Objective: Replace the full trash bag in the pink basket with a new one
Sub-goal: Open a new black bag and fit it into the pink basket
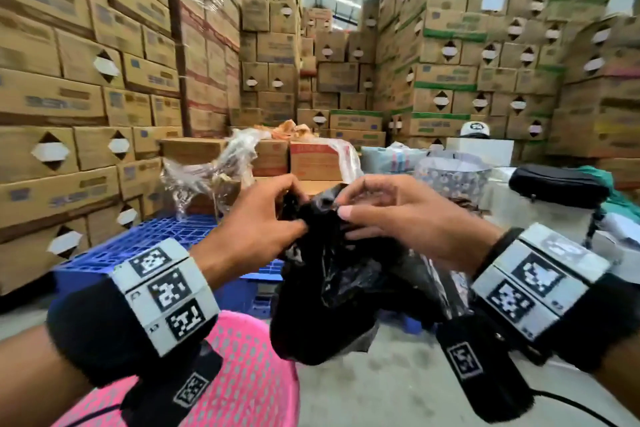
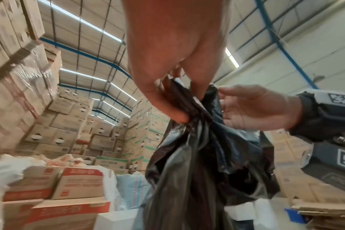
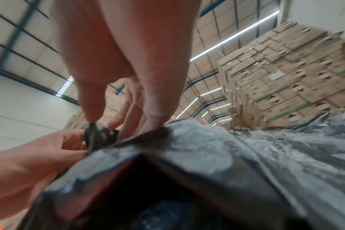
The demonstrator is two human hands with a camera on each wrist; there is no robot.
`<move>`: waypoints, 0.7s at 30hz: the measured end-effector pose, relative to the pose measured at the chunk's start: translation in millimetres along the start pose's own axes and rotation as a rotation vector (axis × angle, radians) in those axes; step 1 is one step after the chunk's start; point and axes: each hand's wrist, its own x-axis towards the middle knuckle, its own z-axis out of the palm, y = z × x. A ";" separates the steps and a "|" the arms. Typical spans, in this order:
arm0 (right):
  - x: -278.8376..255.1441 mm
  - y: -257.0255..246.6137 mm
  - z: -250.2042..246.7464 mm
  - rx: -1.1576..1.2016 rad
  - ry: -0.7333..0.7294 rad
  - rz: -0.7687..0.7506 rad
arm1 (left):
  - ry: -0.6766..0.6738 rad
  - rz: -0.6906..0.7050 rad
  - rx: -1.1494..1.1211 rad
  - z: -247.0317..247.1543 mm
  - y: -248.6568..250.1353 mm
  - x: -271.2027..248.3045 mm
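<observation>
Stacked cartons (image 1: 69,87) wall the left, a blue pallet (image 1: 145,246) below. The left hand (image 1: 256,218) and right hand (image 1: 391,215) each pinch the black trash bag (image 1: 332,288) in their grip, above the pink basket (image 1: 249,374).

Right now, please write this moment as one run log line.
left hand: pinches black trash bag top | right hand: pinches same bag | bag: above pink basket
</observation>
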 end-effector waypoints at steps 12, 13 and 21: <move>50.4 29.9 125.4 -0.790 -0.028 -0.326 | -0.150 -0.065 -0.056 -102.6 -43.0 -123.8; 51.1 30.7 137.3 -0.802 -0.033 -0.336 | -0.074 -0.150 -0.155 -115.3 -51.1 -125.5; 46.7 39.8 226.7 -1.051 -0.389 -0.381 | -0.094 -0.575 -0.417 -136.5 -126.4 -109.7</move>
